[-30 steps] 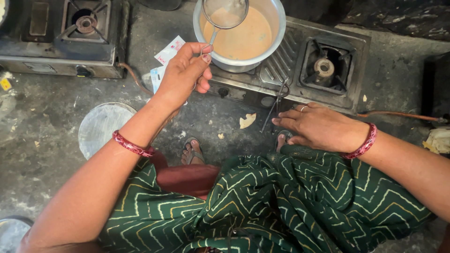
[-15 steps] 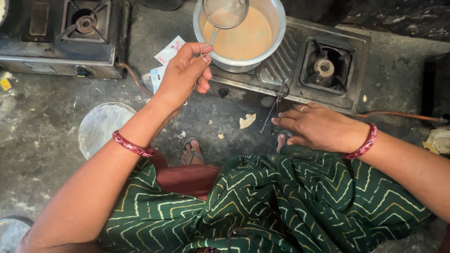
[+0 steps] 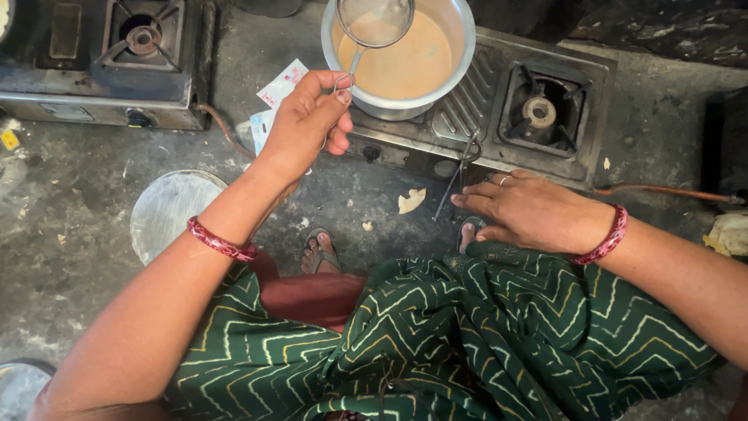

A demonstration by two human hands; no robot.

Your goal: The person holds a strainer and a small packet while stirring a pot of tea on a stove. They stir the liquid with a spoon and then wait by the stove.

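Over pot (image 3: 460, 47), strainer (image 3: 374, 19) handle toward hand (image 3: 304, 125)

The top edge cut off the far rim of the pot (image 3: 460, 58) and part of the strainer (image 3: 375, 22). The left hand (image 3: 304, 125) covered the end of the strainer's handle. Green cloth hid all but the toes of one foot (image 3: 465, 234). A round lid (image 3: 19, 386) was clipped at the bottom-left corner.

The pot (image 3: 401, 58) is shiny metal, and the strainer (image 3: 375, 22) is thin metal mesh. The stove (image 3: 499, 117) is dull grey metal — scratched and stained. The floor (image 3: 70, 249) looks rough, dusty stone. The skirt (image 3: 467, 343) is soft green cloth.
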